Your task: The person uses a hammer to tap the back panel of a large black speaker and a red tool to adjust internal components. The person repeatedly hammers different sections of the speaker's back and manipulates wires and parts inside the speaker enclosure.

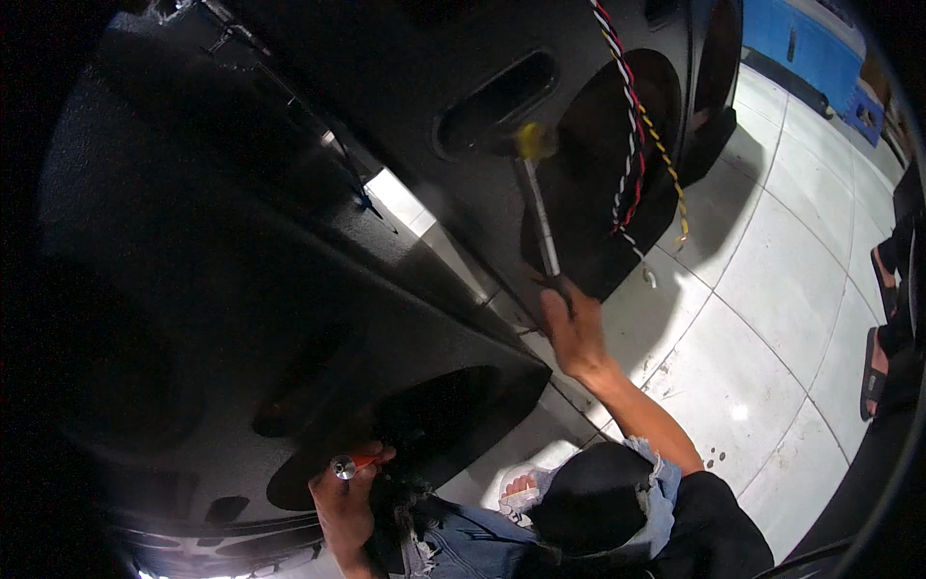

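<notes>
My right hand (577, 333) grips the dark handle of a mallet (542, 217). Its shaft is metal, and the head, blurred, has a yellow face. The mallet is raised in front of a black cabinet (415, 58) with a slot-shaped recess and a round opening. My left hand (345, 507) is closed around an orange-red tool with a round metal end (343, 467); its exact kind and its tip are hidden. That hand is beside the dark opening of a second large black cabinet (193, 318), which fills the left of the view.
Twisted red, black, white and yellow wires (632, 145) hang down over the right-hand cabinet. White floor tiles (762, 338) lie to the right. A person's sandalled feet (876, 372) are at the right edge, and blue objects (810, 48) stand at the upper right. A narrow gap separates the cabinets.
</notes>
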`<state>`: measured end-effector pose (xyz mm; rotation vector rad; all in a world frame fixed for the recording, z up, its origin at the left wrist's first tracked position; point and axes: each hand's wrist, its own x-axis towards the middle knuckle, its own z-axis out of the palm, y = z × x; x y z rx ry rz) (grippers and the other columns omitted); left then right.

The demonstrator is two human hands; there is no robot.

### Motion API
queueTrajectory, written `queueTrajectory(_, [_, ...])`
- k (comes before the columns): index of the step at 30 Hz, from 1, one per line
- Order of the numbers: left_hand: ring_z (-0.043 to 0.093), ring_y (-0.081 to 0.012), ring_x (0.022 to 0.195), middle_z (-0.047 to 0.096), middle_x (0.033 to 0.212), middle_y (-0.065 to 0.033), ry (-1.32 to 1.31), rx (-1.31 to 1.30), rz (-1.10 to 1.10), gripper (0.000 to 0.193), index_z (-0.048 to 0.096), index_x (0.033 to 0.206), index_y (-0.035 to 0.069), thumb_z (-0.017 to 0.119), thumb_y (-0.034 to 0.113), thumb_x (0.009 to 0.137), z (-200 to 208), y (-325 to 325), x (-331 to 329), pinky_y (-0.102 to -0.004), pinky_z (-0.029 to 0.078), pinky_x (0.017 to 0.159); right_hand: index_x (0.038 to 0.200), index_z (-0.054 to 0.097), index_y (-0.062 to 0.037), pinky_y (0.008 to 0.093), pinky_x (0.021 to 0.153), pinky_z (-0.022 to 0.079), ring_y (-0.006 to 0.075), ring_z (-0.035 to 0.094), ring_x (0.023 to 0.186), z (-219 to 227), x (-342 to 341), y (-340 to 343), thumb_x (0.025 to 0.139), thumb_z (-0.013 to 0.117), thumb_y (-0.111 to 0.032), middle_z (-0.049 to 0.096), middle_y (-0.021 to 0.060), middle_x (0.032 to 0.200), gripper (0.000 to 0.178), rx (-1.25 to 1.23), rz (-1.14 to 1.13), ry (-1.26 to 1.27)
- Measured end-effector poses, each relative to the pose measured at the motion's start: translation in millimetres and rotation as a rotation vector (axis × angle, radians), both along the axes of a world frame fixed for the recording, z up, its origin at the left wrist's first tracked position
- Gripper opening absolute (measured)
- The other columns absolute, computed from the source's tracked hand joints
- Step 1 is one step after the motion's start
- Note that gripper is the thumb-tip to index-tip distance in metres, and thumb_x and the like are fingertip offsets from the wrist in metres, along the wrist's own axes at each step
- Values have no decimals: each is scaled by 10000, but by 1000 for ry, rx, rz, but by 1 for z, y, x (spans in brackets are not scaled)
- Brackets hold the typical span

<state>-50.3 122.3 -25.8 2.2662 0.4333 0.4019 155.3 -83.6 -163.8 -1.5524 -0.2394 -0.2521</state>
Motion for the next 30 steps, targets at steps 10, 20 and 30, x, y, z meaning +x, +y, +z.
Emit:
queueTrajectory(10, [710, -230, 879, 733, 908, -148, -22, -15, -67, 186, 670, 1030, -33, 581, 112, 957, -4, 4, -6, -315, 545, 804, 765, 518, -40, 271, 440, 359, 115, 460, 474, -19, 31, -25, 1032, 414, -406, 445, 36, 565, 465, 402, -296, -314])
queueTrajectory(20, [708, -231, 872, 722, 932, -149, -22, -52, -23, 188, 673, 1030, -28, 606, 129, 949, -4, 5, -10, -320, 534, 803, 924, 559, 63, 306, 442, 356, 122, 496, 509, -8, 12, -36, 1014, 505, -339, 531, 107, 612, 415, 347, -98, -168])
queueTrajectory(30, [705, -214, 855, 723, 926, -153, -2, 59, -25, 198, 662, 1002, -43, 576, 128, 952, -1, 5, -8, -315, 526, 761, 975, 581, 66, 357, 522, 436, 233, 552, 557, -5, 33, -35, 985, 543, -343, 566, 116, 634, 411, 74, -148, -55])
